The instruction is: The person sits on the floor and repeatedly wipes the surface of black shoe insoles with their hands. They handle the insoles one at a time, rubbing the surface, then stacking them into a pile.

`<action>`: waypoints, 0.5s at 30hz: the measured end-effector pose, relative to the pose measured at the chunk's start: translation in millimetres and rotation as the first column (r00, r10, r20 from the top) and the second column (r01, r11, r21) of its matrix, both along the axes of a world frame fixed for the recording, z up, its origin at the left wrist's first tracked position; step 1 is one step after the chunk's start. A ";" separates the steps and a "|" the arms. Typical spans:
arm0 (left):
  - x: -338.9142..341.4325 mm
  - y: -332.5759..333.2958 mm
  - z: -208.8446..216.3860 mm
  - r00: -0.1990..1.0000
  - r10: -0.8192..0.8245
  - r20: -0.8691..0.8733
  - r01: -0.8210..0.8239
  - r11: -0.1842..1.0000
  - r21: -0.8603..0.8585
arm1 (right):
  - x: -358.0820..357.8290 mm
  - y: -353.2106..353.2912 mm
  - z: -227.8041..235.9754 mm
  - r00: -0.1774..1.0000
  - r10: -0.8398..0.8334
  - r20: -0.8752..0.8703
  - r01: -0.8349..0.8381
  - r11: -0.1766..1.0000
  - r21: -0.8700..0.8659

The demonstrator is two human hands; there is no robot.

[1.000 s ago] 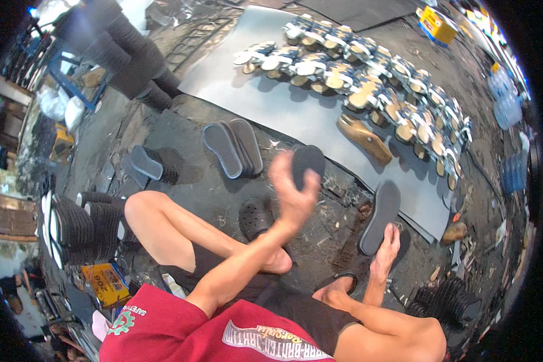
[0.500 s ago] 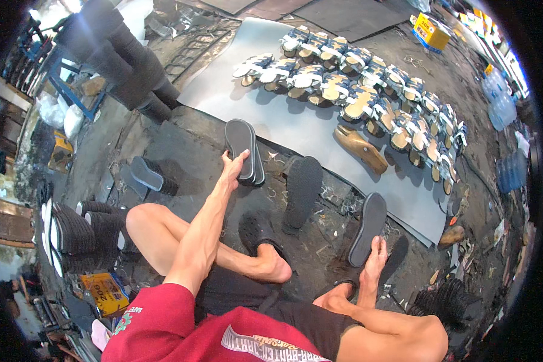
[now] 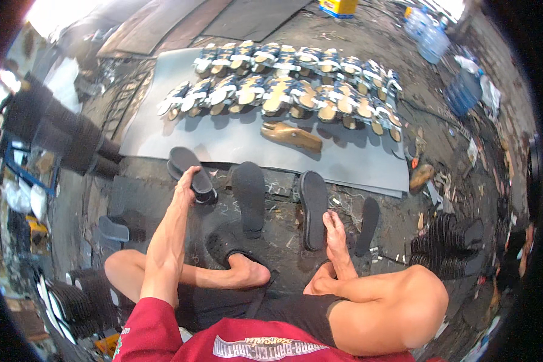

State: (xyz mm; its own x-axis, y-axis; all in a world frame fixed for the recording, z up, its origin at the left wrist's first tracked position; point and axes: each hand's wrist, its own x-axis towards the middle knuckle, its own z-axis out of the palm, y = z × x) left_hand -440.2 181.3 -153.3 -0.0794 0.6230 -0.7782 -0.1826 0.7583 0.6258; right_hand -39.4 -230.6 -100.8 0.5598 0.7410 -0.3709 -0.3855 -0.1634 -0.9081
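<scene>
My left hand [image 3: 189,183] grips a small stack of black shoe soles [image 3: 184,158], at least two, fanned slightly apart near the front edge of a grey sheet. My right hand [image 3: 336,234] holds a single thick black sole [image 3: 313,205] by its right side, toes pointing away from me. Between my hands lies a textured black sole piece [image 3: 248,194] on the ground, possibly stacked. Right of my right hand, a narrower black sole piece [image 3: 368,225] rests on the ground. How my left fingers wrap under the stack is hidden.
On the grey sheet [image 3: 145,136] stand two rows of strapped sandals [image 3: 277,96] and a wooden shoe last [image 3: 291,137]. Stacked black soles [image 3: 449,244] are at right, more soles [image 3: 72,304] at left. Water jugs [image 3: 431,42] stand far right; dark rolls [image 3: 54,123] far left.
My view has turned, so the sheet and sandals now lie more level. The soles in my left hand have spread from nearly aligned to fanned. Both hands keep their holds.
</scene>
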 end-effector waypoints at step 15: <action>135.2 -93.1 107.9 0.899 -0.020 -0.437 0.302 0.751 0.587 | 6.2 -38.6 36.1 0.929 -0.191 -0.317 0.230 0.969 0.091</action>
